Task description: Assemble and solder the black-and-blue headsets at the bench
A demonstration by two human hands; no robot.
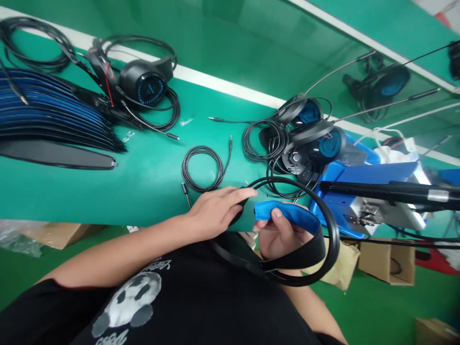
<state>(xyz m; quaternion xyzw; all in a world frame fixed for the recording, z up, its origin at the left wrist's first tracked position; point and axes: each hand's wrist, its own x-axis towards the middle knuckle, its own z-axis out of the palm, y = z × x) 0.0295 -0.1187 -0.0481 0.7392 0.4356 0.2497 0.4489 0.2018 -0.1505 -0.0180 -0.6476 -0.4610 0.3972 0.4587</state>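
A black headphone headband (pixel 332 225) with twin curved rails is held up at the near edge of the bench. My right hand (pixel 282 235) pinches its black strap, blue on the inner side (pixel 294 212), with the thumb on the blue face. At the other end of the rails, my left hand (pixel 217 211) is closed around a dark end piece, which its fingers mostly hide. Just beyond my left hand lies a coiled black cable (pixel 203 168) with metal plugs. Past my right hand, several part-built headphones (pixel 305 129) with blue-lined cups and tangled cables rest on the bench.
A stack of blue-and-black straps (pixel 53 110) lies at the left, with a headset (pixel 147 85) behind it. A black electric screwdriver (pixel 373 190) crosses a blue-and-silver machine (pixel 381 177) and blue tray at the right. Cardboard boxes (pixel 386 261) stand on the floor.
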